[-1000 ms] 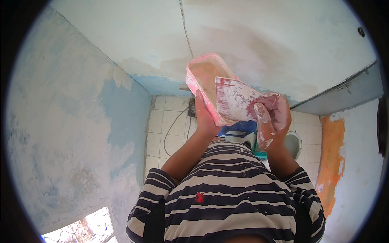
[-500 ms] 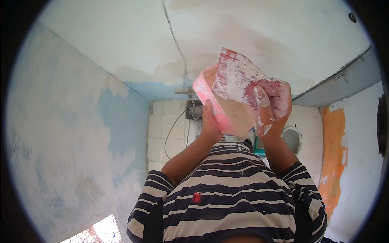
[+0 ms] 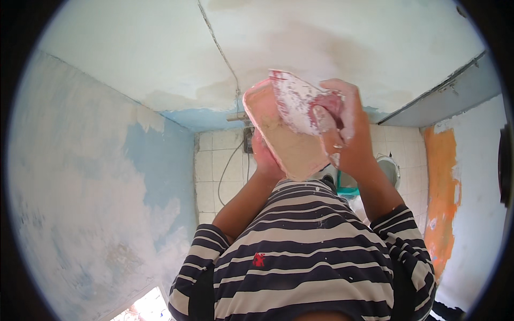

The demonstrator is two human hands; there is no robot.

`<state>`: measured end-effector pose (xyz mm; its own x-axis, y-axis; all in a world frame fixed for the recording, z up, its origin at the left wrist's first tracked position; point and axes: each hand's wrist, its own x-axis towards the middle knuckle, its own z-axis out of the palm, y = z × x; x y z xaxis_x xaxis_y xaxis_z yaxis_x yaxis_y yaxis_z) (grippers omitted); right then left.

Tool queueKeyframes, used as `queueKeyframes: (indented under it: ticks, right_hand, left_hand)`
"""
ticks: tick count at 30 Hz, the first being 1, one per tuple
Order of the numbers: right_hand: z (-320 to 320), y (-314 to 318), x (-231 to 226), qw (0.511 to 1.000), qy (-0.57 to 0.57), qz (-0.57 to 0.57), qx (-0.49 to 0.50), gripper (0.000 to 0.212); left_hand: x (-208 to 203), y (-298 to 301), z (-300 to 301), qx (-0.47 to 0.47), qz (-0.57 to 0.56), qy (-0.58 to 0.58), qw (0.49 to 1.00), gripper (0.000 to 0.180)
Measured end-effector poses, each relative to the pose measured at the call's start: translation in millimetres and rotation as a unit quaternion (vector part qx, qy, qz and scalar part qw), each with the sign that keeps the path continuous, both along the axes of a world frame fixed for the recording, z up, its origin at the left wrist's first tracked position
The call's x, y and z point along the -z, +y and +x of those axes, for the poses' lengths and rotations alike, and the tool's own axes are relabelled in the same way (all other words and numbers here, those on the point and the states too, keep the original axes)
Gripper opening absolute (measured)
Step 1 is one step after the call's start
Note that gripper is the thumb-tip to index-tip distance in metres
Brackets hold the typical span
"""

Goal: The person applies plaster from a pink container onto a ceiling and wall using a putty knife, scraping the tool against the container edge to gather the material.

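Observation:
My left hand (image 3: 265, 157) grips the side of a pink rectangular tray (image 3: 248, 101), raised in front of my chest. Beige putty (image 3: 297, 150) covers the inside of the tray. Pinched in my right hand (image 3: 350, 128) is a flat red putty spreader (image 3: 293, 101), thickly smeared with white. The spreader's blade lies over the far right part of the tray; whether it touches the putty I cannot tell. White smears mark the fingers and thumb of my right hand, which is slightly blurred.
A round pale bucket (image 3: 388, 170) and a teal container (image 3: 347, 184) are on the tiled floor at right. At left, a dark box (image 3: 248, 140) with a cable stands by the patchy blue-and-white wall (image 3: 160, 171). A cracked pale wall (image 3: 342, 43) rises ahead.
The tray has shifted left and turned so that more of its putty-covered inside shows. My right hand has moved slightly left with the spreader, its fingers lifting.

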<state>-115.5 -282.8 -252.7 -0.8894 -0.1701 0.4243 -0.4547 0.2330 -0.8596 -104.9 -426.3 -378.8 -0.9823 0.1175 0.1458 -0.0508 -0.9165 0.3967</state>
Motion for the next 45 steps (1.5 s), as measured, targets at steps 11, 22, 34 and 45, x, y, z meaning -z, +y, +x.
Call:
queueKeyframes:
  ticks: [11, 22, 34, 45]
  right_hand:
    - [3, -7, 4, 0.996, -0.030, 0.078, -0.010, 0.024]
    - [11, -1, 2, 0.976, -0.100, 0.174, -0.086, 0.024]
    - [14, -3, -9, 0.954, -0.088, 0.257, -0.129, 0.027]
    - [12, -6, -10, 0.967, 0.016, 0.238, -0.088, 0.029]
  left_hand:
    - [9, -12, -4, -0.012, -0.039, 0.016, 0.999, 0.070]
    - [16, -21, -6, -0.026, -0.023, 0.035, 0.999, 0.065]
    - [26, -29, -12, 0.010, 0.067, 0.038, 0.997, 0.060]
    - [27, -28, -6, -0.048, -0.003, -0.032, 0.998, 0.065]
